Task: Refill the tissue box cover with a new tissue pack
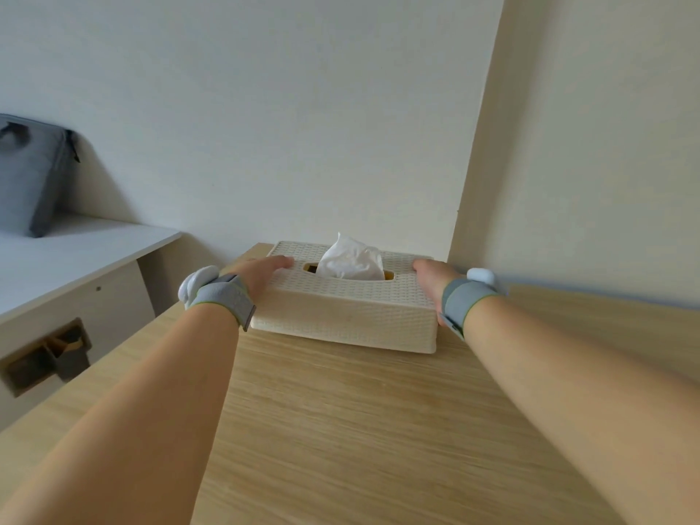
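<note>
I see both arms stretched straight forward, bare from the elbow down, each with a grey band strapped round the wrist and a white device on its outer side. My left hand lies palm down, fingers extended and flat, pressing on the left end of the cover. My right hand grips the right end, fingers over the top edge, thumb side down along the wall. Both wrists are level, forearms converging slightly.
</note>
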`<action>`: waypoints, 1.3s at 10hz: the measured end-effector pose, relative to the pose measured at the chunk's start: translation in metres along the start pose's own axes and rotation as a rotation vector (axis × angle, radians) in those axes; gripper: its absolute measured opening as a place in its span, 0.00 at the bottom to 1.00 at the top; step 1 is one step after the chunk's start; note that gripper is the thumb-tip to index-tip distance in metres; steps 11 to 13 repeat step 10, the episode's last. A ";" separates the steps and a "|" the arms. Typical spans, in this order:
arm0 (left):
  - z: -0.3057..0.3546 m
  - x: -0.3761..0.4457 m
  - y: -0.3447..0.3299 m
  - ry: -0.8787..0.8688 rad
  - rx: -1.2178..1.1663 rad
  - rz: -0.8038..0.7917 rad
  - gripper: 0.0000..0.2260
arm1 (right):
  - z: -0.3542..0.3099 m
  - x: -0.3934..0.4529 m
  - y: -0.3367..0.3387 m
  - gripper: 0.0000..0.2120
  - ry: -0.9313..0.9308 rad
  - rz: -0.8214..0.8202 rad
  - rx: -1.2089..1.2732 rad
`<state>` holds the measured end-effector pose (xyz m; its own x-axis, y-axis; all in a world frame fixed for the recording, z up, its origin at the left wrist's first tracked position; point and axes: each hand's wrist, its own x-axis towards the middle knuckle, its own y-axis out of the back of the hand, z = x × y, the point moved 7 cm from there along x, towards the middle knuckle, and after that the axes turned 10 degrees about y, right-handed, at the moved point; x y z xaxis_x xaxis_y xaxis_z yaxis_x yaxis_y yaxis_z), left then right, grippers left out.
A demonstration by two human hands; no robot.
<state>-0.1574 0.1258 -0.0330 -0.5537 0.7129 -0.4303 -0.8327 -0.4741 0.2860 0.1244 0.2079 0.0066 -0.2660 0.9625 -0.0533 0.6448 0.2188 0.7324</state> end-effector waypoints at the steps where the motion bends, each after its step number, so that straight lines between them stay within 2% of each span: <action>1: 0.005 -0.013 -0.002 -0.008 -0.008 0.015 0.26 | -0.009 -0.003 -0.003 0.21 0.084 -0.001 -0.162; 2: 0.002 -0.005 -0.001 0.009 0.030 0.037 0.29 | -0.015 0.000 -0.010 0.21 0.118 -0.024 -0.323; 3: 0.003 -0.003 0.004 -0.003 0.083 0.116 0.23 | -0.021 0.003 -0.010 0.21 0.145 -0.012 -0.421; 4: 0.008 -0.001 0.007 -0.028 0.078 0.162 0.15 | -0.024 0.012 -0.015 0.14 0.134 -0.056 -0.501; 6: 0.013 0.009 0.011 -0.051 0.078 0.171 0.16 | -0.031 0.022 -0.023 0.15 0.157 -0.045 -0.479; 7: 0.014 0.013 0.011 -0.038 0.069 0.162 0.19 | -0.030 0.022 -0.022 0.14 0.127 -0.030 -0.425; 8: 0.018 0.010 0.014 -0.044 0.093 0.199 0.30 | -0.030 0.020 -0.018 0.17 0.098 -0.011 -0.324; 9: 0.026 -0.004 0.017 -0.123 0.256 0.382 0.40 | -0.010 0.024 -0.018 0.22 -0.043 0.041 0.092; 10: 0.051 -0.038 0.018 -0.325 0.269 0.561 0.37 | 0.009 0.018 -0.019 0.38 -0.170 0.020 0.434; 13: 0.051 -0.038 0.018 -0.325 0.269 0.561 0.37 | 0.009 0.018 -0.019 0.38 -0.170 0.020 0.434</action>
